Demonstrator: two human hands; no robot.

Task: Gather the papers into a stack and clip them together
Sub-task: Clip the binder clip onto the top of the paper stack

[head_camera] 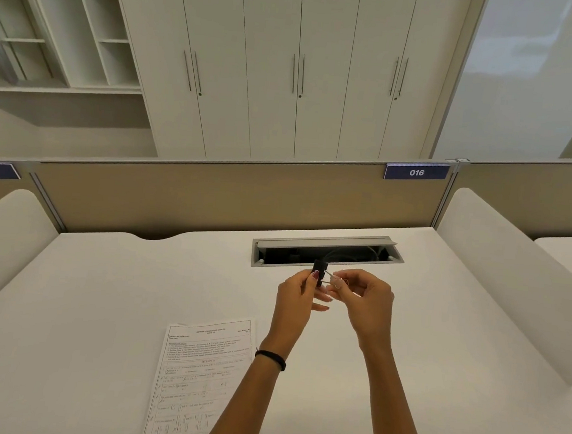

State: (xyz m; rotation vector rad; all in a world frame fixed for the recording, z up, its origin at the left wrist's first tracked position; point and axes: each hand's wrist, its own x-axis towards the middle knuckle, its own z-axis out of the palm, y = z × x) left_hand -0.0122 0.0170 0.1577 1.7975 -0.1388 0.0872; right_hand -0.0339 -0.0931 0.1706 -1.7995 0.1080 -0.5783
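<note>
Head camera reads "016" on a blue partition label (416,172) — print on the papers (196,381), lying on the desk (99,305) beside the left forearm, is illegible. Left hand (297,300) pinches a black binder clip (319,271); right hand (365,302) pinches its wire handle (330,276) — both raised above the desk.

You sit in an office or study hall: your white worktop (101,288) is fenced by a beige partition (210,200) bearing number plate 016 (416,172) at 1 o'clock. Tall white cabinets (273,61) stand at 12 and open shelves (97,30) at 10.
</note>
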